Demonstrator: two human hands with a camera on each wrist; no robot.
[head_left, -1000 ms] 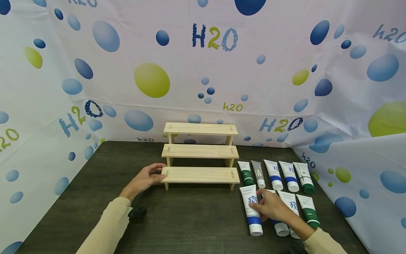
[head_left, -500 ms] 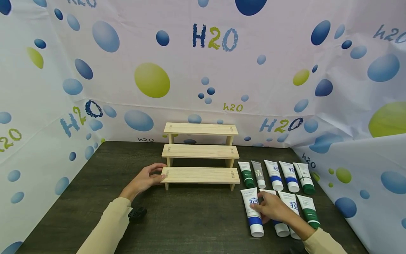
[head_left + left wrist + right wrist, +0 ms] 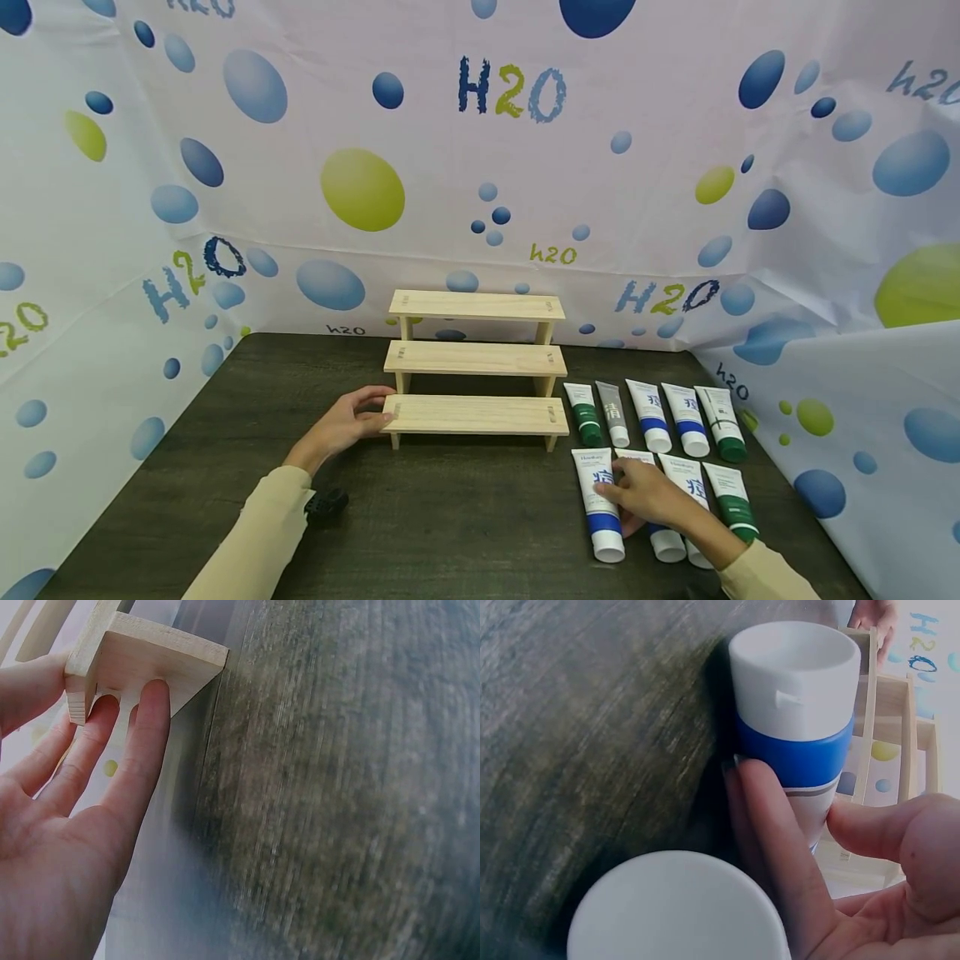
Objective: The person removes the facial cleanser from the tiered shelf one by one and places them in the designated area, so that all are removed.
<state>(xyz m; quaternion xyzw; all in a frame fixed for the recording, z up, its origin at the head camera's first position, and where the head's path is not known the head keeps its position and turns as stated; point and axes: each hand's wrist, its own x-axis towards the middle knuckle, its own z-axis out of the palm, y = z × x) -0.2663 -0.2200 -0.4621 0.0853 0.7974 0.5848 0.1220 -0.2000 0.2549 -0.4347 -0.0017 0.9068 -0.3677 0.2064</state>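
Note:
A three-tier wooden display stand stands at the middle of the dark table. My left hand holds the left end of its lowest tier, thumb above and fingers underneath, as the left wrist view shows on the wooden board. At the right, my right hand pinches a white squeeze tube with a blue band between thumb and fingers. Cap toward me, that tube lies at the left of the front row. In the right wrist view its white cap shows close up, beside another tube's cap.
Several tubes lie in a back row, among them a green-capped tube, a thin grey tube and a blue-banded tube. Another green-capped tube ends the front row. A patterned sheet encloses the table's back and sides.
The tube in my right hand has come slightly down and toward me, beside the front row. My left hand has stayed on the stand.

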